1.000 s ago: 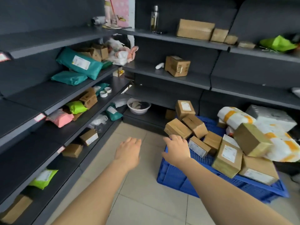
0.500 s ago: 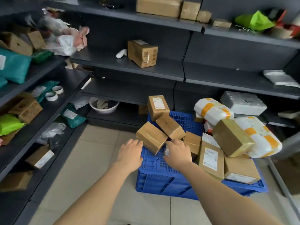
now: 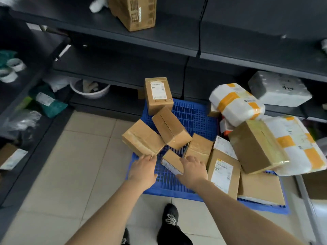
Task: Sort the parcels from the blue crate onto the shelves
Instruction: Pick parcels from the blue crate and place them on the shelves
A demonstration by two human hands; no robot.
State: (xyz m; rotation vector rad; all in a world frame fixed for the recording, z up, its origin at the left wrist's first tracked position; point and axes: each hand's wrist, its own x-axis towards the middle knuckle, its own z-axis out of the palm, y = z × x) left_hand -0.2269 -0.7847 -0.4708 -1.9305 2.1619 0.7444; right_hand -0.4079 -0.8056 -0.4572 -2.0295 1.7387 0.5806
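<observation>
The blue crate stands on the tiled floor, piled with several brown cardboard boxes and white parcels with orange tape. My left hand reaches forward with straight fingers, its tips at the lower edge of a tilted brown box on the crate's left rim. My right hand lies over a small flat box with a white label edge, fingers spread on its top; whether they grip it I cannot tell. Dark shelves rise behind and to the left.
A taped brown box sits on the shelf above. A white bowl rests on the lowest shelf at left, near a teal mailer and tape rolls. A white foam block lies at right. My black shoe stands by the crate.
The view has tilted down and closed in on the crate. Both hands moved forward from above the floor to the boxes at the crate's near left corner.
</observation>
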